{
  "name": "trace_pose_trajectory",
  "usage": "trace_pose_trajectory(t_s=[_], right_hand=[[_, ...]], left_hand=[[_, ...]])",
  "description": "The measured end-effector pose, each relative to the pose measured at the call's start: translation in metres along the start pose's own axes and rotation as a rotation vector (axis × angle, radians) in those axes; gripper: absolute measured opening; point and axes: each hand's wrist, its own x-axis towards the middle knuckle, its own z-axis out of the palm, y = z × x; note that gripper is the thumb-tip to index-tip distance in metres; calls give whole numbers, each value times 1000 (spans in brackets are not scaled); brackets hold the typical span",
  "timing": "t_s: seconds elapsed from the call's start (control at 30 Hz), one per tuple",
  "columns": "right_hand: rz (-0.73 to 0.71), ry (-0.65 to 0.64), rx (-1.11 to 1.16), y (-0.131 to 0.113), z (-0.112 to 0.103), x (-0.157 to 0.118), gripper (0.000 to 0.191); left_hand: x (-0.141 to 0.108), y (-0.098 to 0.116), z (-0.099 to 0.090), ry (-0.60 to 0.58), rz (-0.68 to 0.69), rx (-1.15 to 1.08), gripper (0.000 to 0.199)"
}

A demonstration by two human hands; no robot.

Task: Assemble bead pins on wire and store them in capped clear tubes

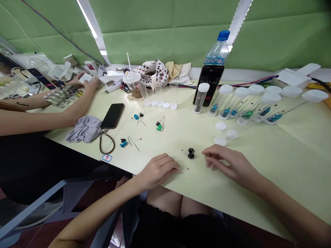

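My right hand (227, 163) is raised just over the table, with thumb and forefinger pinched on a small dark piece too tiny to name. To its left lie two black round parts (191, 156) touching each other, with a small metal bit (182, 150) beside them. My left hand (160, 170) rests on the table near its front edge, palm down, fingers loosely bent and apparently holding nothing. A tiny dark speck-like piece (188, 168) lies between the hands. Farther back are a green part (159, 127) and blue parts (123, 144), each set with a black round part and bent metal wires or keys.
Clear tubes with white caps (241, 92), several holding blue or green parts, stand at the back right. Loose white caps (220, 126) lie before them. A phone showing a timer (208, 81) leans on a bottle (217, 48). Another person's arms (77, 113) work at the left.
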Motion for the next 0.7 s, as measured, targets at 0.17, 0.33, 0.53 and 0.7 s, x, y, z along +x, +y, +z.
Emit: trace_pose_trajectory(t_s=[0.17,0.33,0.53,0.7], right_hand=[[98,-3,103,-1,4,-1,17],[-1,-6,-283,6,0,-6,18],[-102,60,-713,14,7,-15,21],[-172,118,-618,0,23,-17,19]], left_hand=[[10,4,11,-213,-96,6,23],[23,6,23,-232,-60,104,25],[25,5,25,-257,-41,114,26],[25,7,25,-261,-53,116,26]])
